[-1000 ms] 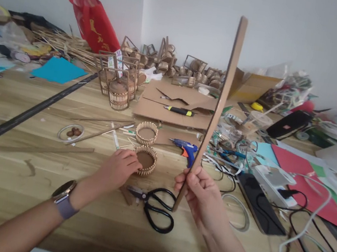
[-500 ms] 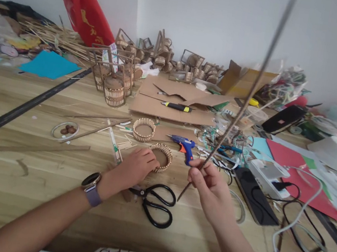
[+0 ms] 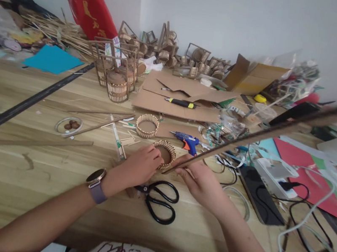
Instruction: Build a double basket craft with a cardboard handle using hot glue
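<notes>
My left hand (image 3: 139,165) has its bent fingers closed on the left edge of a small round basket (image 3: 173,152), ringed with short light sticks and with a brown base. In my right hand (image 3: 202,183) a long, thin brown strip (image 3: 232,143) is pinched near its lower end. That end lies close to the basket's near right side; whether they touch I cannot tell. The strip's far part rises out of view at the right. Black-handled scissors (image 3: 161,201) lie just below both hands, their blades partly hidden by my left hand. A second round basket (image 3: 147,126) stands behind the first.
A blue glue gun (image 3: 187,142) lies behind my right hand. Cardboard sheets (image 3: 149,101) with a yellow-black cutter (image 3: 181,103) lie farther back. Finished stick baskets with frames (image 3: 117,86) stand at back left. A phone (image 3: 261,196), cables and a power strip (image 3: 271,176) crowd the right.
My right hand has tilted the strip from steep to slanting right and brought its lower end left, close to the basket. My left hand stays at the basket. The view has shifted slightly.
</notes>
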A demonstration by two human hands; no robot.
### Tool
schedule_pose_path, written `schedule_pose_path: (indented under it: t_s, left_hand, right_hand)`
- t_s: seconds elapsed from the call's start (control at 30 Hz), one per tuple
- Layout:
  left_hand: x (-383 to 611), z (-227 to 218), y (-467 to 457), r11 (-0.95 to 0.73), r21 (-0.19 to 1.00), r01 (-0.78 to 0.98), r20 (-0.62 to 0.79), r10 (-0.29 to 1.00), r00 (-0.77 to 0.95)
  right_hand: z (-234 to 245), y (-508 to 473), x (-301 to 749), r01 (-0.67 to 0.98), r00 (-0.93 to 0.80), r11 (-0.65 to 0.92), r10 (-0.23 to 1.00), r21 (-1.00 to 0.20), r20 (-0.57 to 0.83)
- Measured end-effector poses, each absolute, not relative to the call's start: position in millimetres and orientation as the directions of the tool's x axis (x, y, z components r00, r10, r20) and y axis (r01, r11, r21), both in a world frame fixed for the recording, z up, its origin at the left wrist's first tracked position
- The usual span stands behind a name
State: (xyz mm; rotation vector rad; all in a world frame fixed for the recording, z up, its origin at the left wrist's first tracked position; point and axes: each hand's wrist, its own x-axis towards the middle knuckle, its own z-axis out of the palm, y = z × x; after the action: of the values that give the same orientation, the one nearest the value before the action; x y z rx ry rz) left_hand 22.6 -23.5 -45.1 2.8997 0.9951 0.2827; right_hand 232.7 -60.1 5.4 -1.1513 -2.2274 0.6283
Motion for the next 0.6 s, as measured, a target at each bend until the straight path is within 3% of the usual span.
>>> schedule_pose_path:
  t_s: [0.27,0.6]
  left_hand:
    - [27,-45,-22,-0.783,0.106,0.612,0.157,0.621,0.768]
    - [33,-41,-23,-0.754,0.097,0.65,0.136,0.657,0.741]
  right_hand:
    - [-5,-46,224,0.542,-0.581,0.606,0.771,-0.581,0.261]
    - [-16,-40,226,0.6,-0.583,0.59,0.785,-0.54,0.21]
